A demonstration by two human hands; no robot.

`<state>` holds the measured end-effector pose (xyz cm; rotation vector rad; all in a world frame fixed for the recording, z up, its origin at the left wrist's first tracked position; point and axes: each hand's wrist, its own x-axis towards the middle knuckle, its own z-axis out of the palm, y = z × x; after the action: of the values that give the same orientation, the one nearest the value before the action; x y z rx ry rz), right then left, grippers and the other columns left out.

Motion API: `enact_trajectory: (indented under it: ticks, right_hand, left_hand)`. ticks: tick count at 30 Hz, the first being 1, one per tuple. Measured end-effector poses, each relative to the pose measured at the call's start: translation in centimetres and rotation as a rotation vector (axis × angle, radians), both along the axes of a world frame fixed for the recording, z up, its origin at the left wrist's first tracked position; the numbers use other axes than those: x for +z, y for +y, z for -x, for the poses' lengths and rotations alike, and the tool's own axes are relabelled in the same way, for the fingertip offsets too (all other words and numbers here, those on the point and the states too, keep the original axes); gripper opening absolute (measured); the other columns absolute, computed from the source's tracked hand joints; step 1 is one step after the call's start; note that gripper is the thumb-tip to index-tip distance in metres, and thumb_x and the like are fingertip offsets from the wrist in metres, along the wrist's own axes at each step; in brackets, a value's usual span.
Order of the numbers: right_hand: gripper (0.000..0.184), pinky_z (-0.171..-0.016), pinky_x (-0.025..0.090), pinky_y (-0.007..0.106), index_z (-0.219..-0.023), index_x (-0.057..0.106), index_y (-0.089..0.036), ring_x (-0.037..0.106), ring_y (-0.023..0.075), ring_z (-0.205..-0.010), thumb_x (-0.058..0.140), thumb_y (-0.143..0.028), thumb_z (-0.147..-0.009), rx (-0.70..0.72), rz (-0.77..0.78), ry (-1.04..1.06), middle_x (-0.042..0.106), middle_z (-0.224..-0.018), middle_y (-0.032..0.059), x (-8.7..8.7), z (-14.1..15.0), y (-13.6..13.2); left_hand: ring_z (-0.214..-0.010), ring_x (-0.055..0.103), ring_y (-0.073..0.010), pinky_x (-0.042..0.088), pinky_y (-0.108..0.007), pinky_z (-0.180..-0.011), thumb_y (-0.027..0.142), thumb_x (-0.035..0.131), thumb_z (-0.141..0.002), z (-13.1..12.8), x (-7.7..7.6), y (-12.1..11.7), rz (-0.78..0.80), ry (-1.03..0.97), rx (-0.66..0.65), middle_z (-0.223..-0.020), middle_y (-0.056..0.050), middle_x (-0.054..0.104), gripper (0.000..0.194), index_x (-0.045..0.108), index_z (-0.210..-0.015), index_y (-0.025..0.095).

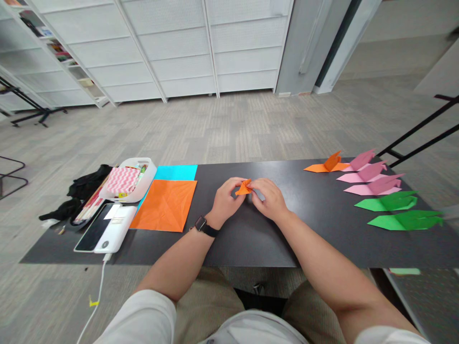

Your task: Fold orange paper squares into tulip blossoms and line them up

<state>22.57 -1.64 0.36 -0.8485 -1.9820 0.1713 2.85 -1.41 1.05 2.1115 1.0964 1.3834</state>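
Observation:
Over the middle of the dark table (pixel 247 248), a small folded orange paper piece (pixel 244 187) is pinched between both my hands. My left hand (pixel 228 197), with a black watch on its wrist, grips the piece from the left. From the other side, the fingers of my right hand (pixel 268 197) close on its right end. Fingertips hide part of the folds. To the left lies a creased orange paper sheet (pixel 165 205), on top of blue paper (pixel 177 172).
Folded paper birds stand at the right: an orange one (pixel 327 165), several pink ones (pixel 369 172) and green ones (pixel 390 201). At left are a white basket (pixel 147 179) with pink-patterned contents, a phone (pixel 93 229), a white power bank (pixel 115 230) with cable, and black cloth (pixel 86 181).

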Motion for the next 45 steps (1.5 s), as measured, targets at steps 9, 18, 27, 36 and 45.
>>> enact_trajectory:
  ticks: [9,18,27,36,45]
  right_hand:
    - [0.03,-0.091,0.057,0.047,-0.12,0.066,-0.029,0.072,0.0265,-0.1,0.058,-0.013,-0.095,0.012,-0.028,0.023,0.077,-0.108,0.0068,0.0,0.0,0.0]
    - [0.035,-0.098,0.056,0.05,-0.128,0.064,-0.028,0.069,0.0286,-0.11,0.063,-0.018,-0.095,-0.049,-0.009,0.091,0.074,-0.117,0.0098,0.6,0.0,-0.2]
    - [0.01,-0.085,0.054,0.044,-0.102,0.067,-0.027,0.068,0.0247,-0.09,0.062,-0.019,-0.097,-0.03,0.036,0.093,0.075,-0.094,0.0054,0.6,0.0,-0.1]
    - [0.004,-0.082,0.054,0.041,-0.098,0.068,-0.027,0.069,0.0229,-0.086,0.065,-0.026,-0.098,0.027,0.093,0.153,0.075,-0.092,0.0037,1.5,0.1,-0.6]
    - [0.013,-0.077,0.053,0.036,-0.089,0.067,-0.026,0.068,0.0197,-0.079,0.064,-0.033,-0.1,0.012,0.212,0.233,0.073,-0.086,0.0014,1.3,0.0,-0.5]
  left_hand:
    - [-0.111,0.074,-0.0206,0.06,-0.039,-0.102,0.023,0.071,-0.097,0.3,-0.2,0.1,-0.025,0.005,-0.04,-0.117,-0.007,0.078,0.017,0.073,-0.113,0.022]
    - [-0.101,0.073,-0.0175,0.06,-0.034,-0.093,0.017,0.07,-0.098,0.3,0.1,0.2,-0.143,-0.011,-0.103,-0.109,-0.006,0.078,0.01,0.076,-0.104,0.022]
    - [-0.092,0.071,-0.0181,0.057,-0.033,-0.088,0.032,0.072,-0.099,0.3,0.7,-0.3,-0.058,-0.023,-0.035,-0.097,-0.006,0.076,0.013,0.075,-0.098,0.02]
    - [-0.082,0.067,-0.017,0.055,-0.032,-0.08,0.039,0.072,-0.099,0.5,1.4,-0.7,-0.016,-0.05,-0.063,-0.087,-0.004,0.073,0.024,0.071,-0.085,0.02]
    - [-0.085,0.068,-0.0179,0.054,-0.032,-0.082,0.044,0.068,-0.1,0.4,1.2,-0.4,0.139,-0.075,-0.147,-0.092,-0.006,0.074,0.027,0.071,-0.09,0.019]
